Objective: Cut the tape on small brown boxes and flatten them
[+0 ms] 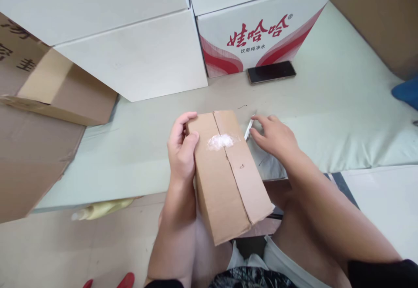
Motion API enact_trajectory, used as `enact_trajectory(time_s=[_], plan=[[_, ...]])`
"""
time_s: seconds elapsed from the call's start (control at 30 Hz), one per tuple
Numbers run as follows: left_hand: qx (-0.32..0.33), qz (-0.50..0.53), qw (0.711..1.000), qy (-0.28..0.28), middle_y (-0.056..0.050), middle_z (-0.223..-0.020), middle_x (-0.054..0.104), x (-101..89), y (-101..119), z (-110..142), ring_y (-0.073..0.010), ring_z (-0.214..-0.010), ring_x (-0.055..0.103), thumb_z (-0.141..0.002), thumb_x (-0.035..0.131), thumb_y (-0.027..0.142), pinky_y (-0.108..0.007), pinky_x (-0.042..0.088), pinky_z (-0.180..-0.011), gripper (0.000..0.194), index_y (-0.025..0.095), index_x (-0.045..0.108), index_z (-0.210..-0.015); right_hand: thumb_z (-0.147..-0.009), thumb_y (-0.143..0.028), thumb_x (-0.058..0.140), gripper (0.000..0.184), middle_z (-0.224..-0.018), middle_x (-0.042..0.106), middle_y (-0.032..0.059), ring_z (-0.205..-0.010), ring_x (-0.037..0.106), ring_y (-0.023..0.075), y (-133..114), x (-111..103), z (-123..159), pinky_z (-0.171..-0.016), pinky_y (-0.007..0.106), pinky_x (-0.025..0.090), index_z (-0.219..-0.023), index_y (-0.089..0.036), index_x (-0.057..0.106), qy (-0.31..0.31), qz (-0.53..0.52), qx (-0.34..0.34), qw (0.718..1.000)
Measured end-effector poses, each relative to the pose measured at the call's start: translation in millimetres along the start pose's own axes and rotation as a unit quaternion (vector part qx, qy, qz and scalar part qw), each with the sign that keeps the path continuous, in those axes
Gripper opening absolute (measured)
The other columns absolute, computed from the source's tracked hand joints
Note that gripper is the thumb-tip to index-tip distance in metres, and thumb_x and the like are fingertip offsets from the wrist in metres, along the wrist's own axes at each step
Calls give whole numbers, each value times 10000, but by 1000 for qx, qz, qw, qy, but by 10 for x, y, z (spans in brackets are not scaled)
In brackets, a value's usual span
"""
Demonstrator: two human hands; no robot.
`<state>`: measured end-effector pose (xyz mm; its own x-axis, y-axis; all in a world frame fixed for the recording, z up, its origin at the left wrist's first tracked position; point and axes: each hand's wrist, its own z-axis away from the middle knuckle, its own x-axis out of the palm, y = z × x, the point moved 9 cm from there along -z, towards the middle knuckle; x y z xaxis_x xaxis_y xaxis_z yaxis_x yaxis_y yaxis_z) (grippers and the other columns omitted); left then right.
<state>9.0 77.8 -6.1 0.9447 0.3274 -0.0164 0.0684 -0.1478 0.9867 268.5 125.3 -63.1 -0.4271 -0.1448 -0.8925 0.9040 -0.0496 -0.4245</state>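
Note:
A brown cardboard box (222, 179) is tilted above my lap, its far end over the cloth-covered surface. A seam runs along its upper face, and a patch of clear tape (222, 141) crosses that seam near the far end. My left hand (183, 146) grips the box's far left corner, thumb on the upper face and fingers round the edge. Just right of the box, my right hand (274, 135) pinches a slim white object (249, 128) between thumb and fingertips. Its exact kind is too small to make out.
A black phone (271, 72) lies before a white carton with red print (261, 40). More white cartons (130, 57) stand at the back. Open brown cardboard (39, 149) is at left, another brown carton (382, 22) at right. A yellowish bottle (101, 208) lies below the surface's front edge.

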Motion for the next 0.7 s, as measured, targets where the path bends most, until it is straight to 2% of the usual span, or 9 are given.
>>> enact_trajectory(time_s=[0.07, 0.2, 0.37, 0.43, 0.5, 0.57, 0.6, 0.63, 0.7], plan=[[-3, 8, 1000, -3, -55, -1038, 684, 2, -8, 0, -195, -808, 585, -767, 675, 333, -320, 495, -683, 343, 260, 741, -1096, -970, -422, 504, 472, -1116, 704, 159, -921, 692, 318, 30, 88, -41, -709, 394, 491, -1398, -270, 636, -35, 32, 7, 999], [3, 12, 1000, -9, -55, -1027, 681, 8, 5, 6, -204, -822, 598, -777, 671, 326, -329, 509, -688, 324, 260, 738, -1087, -981, -495, 484, 370, -1088, 744, 148, -860, 684, 297, -66, 103, -54, -674, 371, 469, -1177, -253, 683, -35, 45, 7, 998], [11, -2, 1000, -14, -60, -1062, 689, 7, 8, 12, -220, -858, 616, -802, 652, 328, -348, 524, -719, 317, 265, 723, -1104, -949, -338, 467, 464, -878, 770, 136, -704, 670, 300, -275, 236, 77, -578, 352, 391, -1387, -281, 608, -117, 117, -19, 986], [11, -7, 1000, -19, -65, -1115, 699, 6, -6, 10, -228, -894, 632, -808, 647, 337, -362, 534, -756, 326, 266, 716, -1118, -888, -296, 525, 471, -793, 754, 123, -645, 641, 291, -327, 280, 126, -560, 352, 380, -1340, -285, 656, -134, 123, -48, 982], [14, -11, 1000, -22, -69, -1162, 705, 0, -18, 8, -234, -920, 644, -819, 640, 348, -375, 542, -787, 335, 267, 708, -1137, -830, -285, 564, 386, -706, 719, 84, -618, 616, 267, -324, 236, 113, -565, 351, 395, -1177, -274, 733, -110, 50, -62, 991], [16, -12, 1000, -23, -72, -1188, 708, -5, -24, 7, -245, -955, 656, -822, 640, 355, -389, 549, -823, 344, 268, 707, -1149, -807, -296, 532, 304, -623, 659, 37, -603, 609, 243, -227, 88, 47, -581, 354, 427, -1021, -258, 745, -51, -116, -44, 991], [16, -11, 1000, -24, -73, -1198, 710, -6, -25, 7, -253, -982, 662, -820, 641, 354, -397, 552, -846, 346, 269, 708, -1149, -806, -307, 499, 288, -608, 640, 24, -604, 618, 236, -161, 2, 15, -591, 360, 448, -976, -252, 725, -23, -227, -31, 973], [14, -9, 1000, -25, -74, -1207, 710, -4, -27, 7, -261, -1009, 667, -819, 643, 352, -403, 553, -867, 347, 270, 710, -1149, -801, -316, 477, 275, -619, 641, 19, -619, 638, 234, -97, -78, -8, -605, 368, 474, -954, -251, 694, 0, -340, -18, 940], [5, -3, 1000, -27, -74, -1210, 712, 5, -30, 9, -268, -1041, 670, -815, 648, 349, -407, 554, -885, 344, 272, 715, -1143, -780, -336, 509, 210, -701, 694, 17, -692, 693, 231, -32, -234, -7, -645, 378, 523, -947, -271, 619, 33, -523, -13, 851]])
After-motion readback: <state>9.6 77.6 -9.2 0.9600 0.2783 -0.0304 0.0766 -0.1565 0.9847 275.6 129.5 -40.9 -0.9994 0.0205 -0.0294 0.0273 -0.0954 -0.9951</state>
